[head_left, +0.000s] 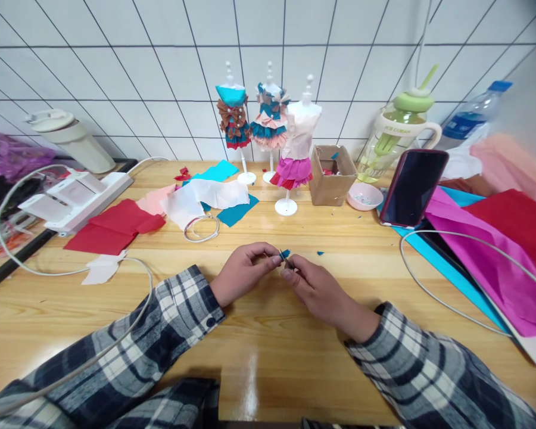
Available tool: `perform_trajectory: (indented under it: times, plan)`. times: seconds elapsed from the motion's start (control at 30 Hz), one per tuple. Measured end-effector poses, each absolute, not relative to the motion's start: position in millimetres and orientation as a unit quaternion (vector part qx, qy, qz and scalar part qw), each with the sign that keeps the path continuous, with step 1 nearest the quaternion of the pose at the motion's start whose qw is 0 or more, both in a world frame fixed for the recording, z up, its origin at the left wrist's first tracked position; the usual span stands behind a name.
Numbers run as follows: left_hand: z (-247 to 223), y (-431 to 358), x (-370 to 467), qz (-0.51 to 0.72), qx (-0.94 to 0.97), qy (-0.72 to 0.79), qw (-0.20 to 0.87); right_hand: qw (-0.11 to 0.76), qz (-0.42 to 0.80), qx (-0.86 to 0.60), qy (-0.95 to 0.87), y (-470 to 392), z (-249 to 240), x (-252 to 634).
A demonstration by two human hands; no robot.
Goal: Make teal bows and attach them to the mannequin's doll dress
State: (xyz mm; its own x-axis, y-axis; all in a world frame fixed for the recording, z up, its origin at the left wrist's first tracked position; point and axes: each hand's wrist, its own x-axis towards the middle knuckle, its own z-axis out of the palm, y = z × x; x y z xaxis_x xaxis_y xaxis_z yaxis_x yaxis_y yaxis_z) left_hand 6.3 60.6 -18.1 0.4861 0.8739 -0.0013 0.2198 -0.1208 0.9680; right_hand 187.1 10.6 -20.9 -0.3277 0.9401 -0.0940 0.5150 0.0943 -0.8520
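Close together over the middle of the table, both hands are closed in pinches. My left hand (245, 268) grips a tiny teal paper piece (285, 254) between thumb and fingers. In my right hand (315, 286) is a small slim metal tool (287, 261), its tip touching the teal piece; my fingers cover most of it, so its exact kind is hidden. A teal scrap (320, 253) lies just right of the hands. Beyond them stands a small white mannequin (301, 128) wearing a magenta and red ruffled skirt (292, 173).
Two dressed mannequins (233, 113) stand behind. To their right are a cardboard box (333, 185), pink bowl (365, 196), phone (411, 187) and green-lidded bottle (384, 143). Coloured sheets (495, 256) lie right, red paper (116, 226) and a power strip (80, 199) left. A cable (149, 292) crosses my left sleeve.
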Motion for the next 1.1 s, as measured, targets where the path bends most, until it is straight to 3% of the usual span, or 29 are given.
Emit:
perform_trajectory:
  times: [0.47, 0.7, 0.77, 0.87, 0.97, 1.1]
  plan:
    - [-22.2, 63.8, 5.6, 0.305, 0.7, 0.444, 0.469, 0.228, 0.384, -0.54, -0.714, 17.0, -16.9, 196.0]
    - [-18.6, 64.9, 5.1, 0.31, 0.72, 0.474, 0.402, 0.08, 0.157, -0.652, -0.738, 27.9, -15.5, 221.9]
    - [-16.5, 63.4, 5.2, 0.307, 0.73, 0.468, 0.392, 0.112, 0.107, -0.642, -0.751, 28.2, -15.3, 223.7]
    - [-14.8, 59.5, 5.5, 0.311, 0.739, 0.462, 0.379, 0.229, 0.097, -0.618, -0.746, 26.3, -13.8, 218.6]
    - [-15.4, 55.0, 5.7, 0.318, 0.754, 0.446, 0.362, 0.317, 0.239, -0.588, -0.705, 22.7, -12.3, 207.9]
    - [-17.2, 51.0, 6.4, 0.312, 0.779, 0.424, 0.341, 0.354, 0.397, -0.583, -0.614, 18.8, -12.6, 194.7]
